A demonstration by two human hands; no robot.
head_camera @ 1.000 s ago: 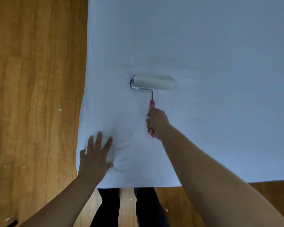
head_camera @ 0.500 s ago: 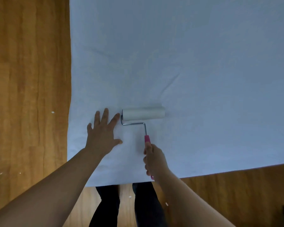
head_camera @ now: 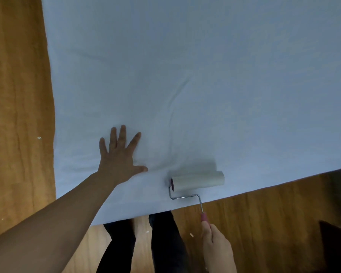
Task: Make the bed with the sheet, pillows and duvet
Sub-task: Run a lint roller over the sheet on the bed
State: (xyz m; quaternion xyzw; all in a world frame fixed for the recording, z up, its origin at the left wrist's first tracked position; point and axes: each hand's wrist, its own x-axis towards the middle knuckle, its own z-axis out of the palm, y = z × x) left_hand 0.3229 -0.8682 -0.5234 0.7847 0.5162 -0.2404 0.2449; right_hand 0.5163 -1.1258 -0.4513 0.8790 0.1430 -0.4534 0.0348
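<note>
The roller is sitting much nearer the sheet's near edge than half a second ago, when its drum was lying further in and almost touching the left hand's fingertips; now it is lying well to the right of the left hand, with the handle reaching back out over the floor; the right hand has drawn back with it and is now hanging off the bed, over the boards, fingers clenched round the pink handle; the left hand is still lying flat on the sheet, fingers spread and straight, thumb out to the side, gripping nothing.

The sheet is covering the whole bed top, pale and bluish in this light, its left edge and near edge both showing against the floor; one long crease is running from the middle down toward the roller, and fainter wrinkles are gathering round the left palm; elsewhere it is lying smooth; the person's dark trouser legs are standing just at the near edge.
</note>
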